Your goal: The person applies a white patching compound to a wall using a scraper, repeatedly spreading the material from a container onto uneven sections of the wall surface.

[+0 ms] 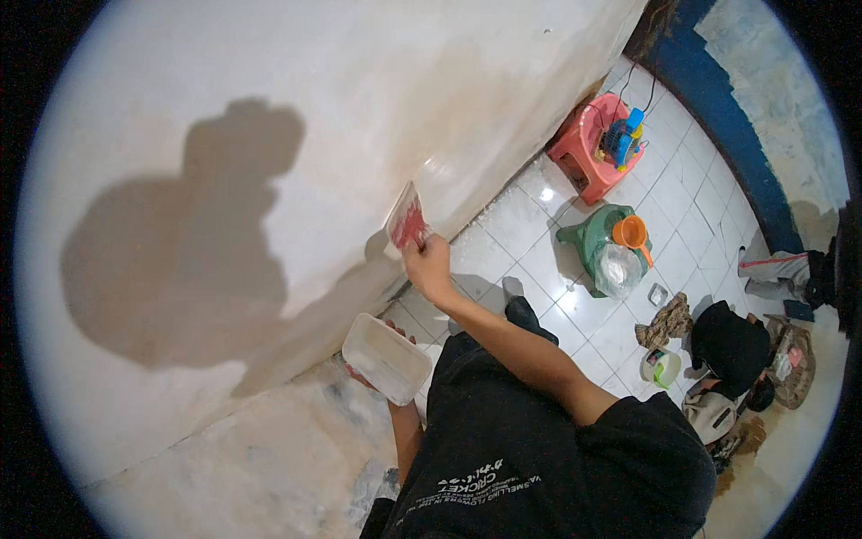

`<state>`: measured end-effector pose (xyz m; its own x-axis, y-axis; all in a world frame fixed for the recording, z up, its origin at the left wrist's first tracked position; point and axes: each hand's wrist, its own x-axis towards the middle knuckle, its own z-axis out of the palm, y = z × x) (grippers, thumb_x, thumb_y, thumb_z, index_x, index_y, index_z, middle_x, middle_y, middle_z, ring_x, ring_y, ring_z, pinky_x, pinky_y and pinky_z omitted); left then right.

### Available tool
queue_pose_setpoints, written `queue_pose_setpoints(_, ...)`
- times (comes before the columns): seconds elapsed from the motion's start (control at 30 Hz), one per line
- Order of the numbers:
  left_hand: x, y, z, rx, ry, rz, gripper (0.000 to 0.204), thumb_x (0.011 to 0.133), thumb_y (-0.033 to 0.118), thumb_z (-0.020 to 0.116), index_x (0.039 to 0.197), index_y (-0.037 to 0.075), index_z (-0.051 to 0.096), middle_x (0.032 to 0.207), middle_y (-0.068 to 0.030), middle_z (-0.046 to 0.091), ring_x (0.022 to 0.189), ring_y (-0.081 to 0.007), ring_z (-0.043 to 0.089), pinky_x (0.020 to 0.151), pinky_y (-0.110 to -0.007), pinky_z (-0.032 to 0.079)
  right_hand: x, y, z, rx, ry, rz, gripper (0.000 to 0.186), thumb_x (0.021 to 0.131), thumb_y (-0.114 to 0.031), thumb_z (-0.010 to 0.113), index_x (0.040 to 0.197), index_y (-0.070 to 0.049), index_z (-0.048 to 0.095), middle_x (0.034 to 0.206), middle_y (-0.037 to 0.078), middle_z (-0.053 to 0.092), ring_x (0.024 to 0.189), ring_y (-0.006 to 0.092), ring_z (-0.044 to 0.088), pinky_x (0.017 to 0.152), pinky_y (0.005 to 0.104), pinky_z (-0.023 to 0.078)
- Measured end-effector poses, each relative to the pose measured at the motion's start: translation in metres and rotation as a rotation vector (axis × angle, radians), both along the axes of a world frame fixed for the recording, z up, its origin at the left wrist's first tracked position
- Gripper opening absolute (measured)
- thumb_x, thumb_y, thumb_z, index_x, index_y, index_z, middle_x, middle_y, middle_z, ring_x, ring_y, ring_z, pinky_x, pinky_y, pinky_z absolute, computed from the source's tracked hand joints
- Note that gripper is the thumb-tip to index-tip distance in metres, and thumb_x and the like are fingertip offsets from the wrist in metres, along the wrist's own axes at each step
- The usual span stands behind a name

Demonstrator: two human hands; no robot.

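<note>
In my right hand (429, 265) is a flat putty scraper (409, 220) with a red patch on its face, fingers closed around its lower end. Its far edge meets or nearly meets the whitish wall (359, 81); exact contact is hard to tell. My left hand (361, 375) supports a white rectangular plastic tub (386, 357) from beneath and the side, with most of its fingers hidden. The tub is tilted, and pale residue coats its inside. Damp-looking patches mark the wall around the scraper.
On the white tiled floor (512, 225) stand a pink stool (584, 148) bearing a blue-yellow fan (622, 142), and a green stool (588, 238) with an orange dipper (630, 232) and clear plastic bag (618, 271). A small bucket (664, 368) sits near dark cloth and a person's legs (777, 267).
</note>
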<state>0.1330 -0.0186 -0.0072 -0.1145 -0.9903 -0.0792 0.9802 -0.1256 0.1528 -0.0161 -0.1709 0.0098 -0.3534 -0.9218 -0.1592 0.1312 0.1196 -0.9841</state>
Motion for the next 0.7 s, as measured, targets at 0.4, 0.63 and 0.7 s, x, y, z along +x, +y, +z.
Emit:
queue_pose_setpoints(0.4,0.028,0.034,-0.027,-0.016,0.076,-0.026,0.089,0.079,0.066,0.058,0.147,0.014,0.031,0.146,-0.0237,0.033,0.131,-0.0431,0.034,0.105,-0.064,0.031,-0.124,-0.128,-0.178,0.25,-0.739,0.085,0.012,0.086,-0.003,0.046,0.085,0.005,0.055,0.072,0.019,0.059,0.063,0.032,0.063,0.058,0.0495,0.057)
queue_pose_setpoints(0.63,0.068,0.058,-0.03,-0.062,0.026,0.034,0.092,0.079,0.066,0.059,0.147,0.013,0.03,0.146,-0.0233,0.032,0.13,-0.0437,0.035,0.106,-0.064,0.029,-0.078,-0.105,0.009,0.224,-0.735,0.186,0.013,0.081,0.003,0.047,0.088,0.01,0.055,0.083,0.022,0.059,0.074,0.0365,0.065,0.068,0.0513,0.06)
queue_pose_setpoints(0.7,0.053,0.044,-0.022,0.022,-0.042,0.057,0.089,0.079,0.066,0.059,0.143,0.009,0.035,0.136,-0.0227,0.042,0.121,-0.0417,0.043,0.098,-0.062,0.036,-0.099,-0.093,0.046,0.135,-0.687,0.256,0.012,0.083,0.002,0.047,0.088,0.011,0.054,0.088,0.022,0.058,0.081,0.0354,0.065,0.077,0.0512,0.058)
